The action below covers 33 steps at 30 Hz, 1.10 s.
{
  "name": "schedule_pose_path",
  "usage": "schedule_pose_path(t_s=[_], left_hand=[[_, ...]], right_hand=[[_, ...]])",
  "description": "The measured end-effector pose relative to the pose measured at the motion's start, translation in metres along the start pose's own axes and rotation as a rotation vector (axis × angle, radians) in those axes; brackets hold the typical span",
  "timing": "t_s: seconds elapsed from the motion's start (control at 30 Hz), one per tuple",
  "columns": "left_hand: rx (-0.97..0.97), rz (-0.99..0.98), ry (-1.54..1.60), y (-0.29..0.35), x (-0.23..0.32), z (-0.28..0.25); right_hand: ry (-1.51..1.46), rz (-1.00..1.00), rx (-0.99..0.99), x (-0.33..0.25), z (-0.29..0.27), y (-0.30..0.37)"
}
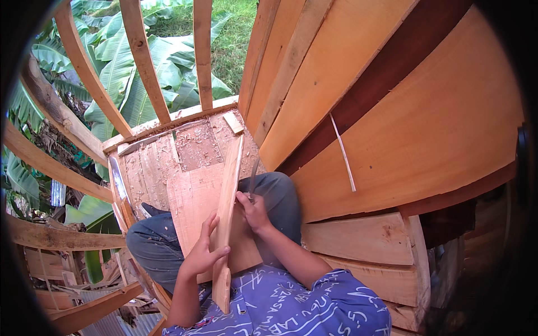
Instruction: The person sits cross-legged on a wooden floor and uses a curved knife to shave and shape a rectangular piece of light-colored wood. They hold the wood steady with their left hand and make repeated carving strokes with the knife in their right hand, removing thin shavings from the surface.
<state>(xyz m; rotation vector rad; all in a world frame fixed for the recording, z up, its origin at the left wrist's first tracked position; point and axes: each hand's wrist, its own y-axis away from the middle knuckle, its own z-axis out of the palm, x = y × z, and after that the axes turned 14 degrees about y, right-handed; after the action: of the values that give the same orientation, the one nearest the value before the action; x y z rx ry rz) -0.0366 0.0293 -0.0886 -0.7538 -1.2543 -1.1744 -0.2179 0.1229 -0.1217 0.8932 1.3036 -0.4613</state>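
A long, narrow wooden slat (228, 196) stands tilted between my legs. Its far end rests near a small wood block (233, 122), and its near end is against my shirt. My left hand (206, 249) grips the lower half of the slat, thumb over its face. In my right hand (255, 211), to the right of the slat, is a knife (254, 177) with a narrow dark blade pointing away from me. Its handle is mostly hidden in my fingers. Beneath the slat, a wide pale board (193, 196) lies across my lap.
Wood shavings cover the plank floor (147, 171) ahead. Upright wooden ribs (143, 61) curve along the left, with banana leaves (120, 61) beyond. Large planks (414, 134) form a wall on the right, where a thin pale strip (343, 152) leans.
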Motion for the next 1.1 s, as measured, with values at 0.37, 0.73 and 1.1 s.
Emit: schedule_pose_path(t_s=[0.37,0.73,1.1], left_hand=[[0.394,0.021,-0.918,-0.117,-0.015,-0.102],[0.435,0.106,-0.944,-0.141,-0.025,-0.098],[0.442,0.240,-0.990,-0.114,-0.022,-0.078]], right_hand=[[0.031,-0.089,0.016,0.009,0.001,-0.018],[0.051,-0.061,0.061,0.021,-0.015,-0.018],[0.191,-0.219,0.012,0.000,-0.016,-0.002]])
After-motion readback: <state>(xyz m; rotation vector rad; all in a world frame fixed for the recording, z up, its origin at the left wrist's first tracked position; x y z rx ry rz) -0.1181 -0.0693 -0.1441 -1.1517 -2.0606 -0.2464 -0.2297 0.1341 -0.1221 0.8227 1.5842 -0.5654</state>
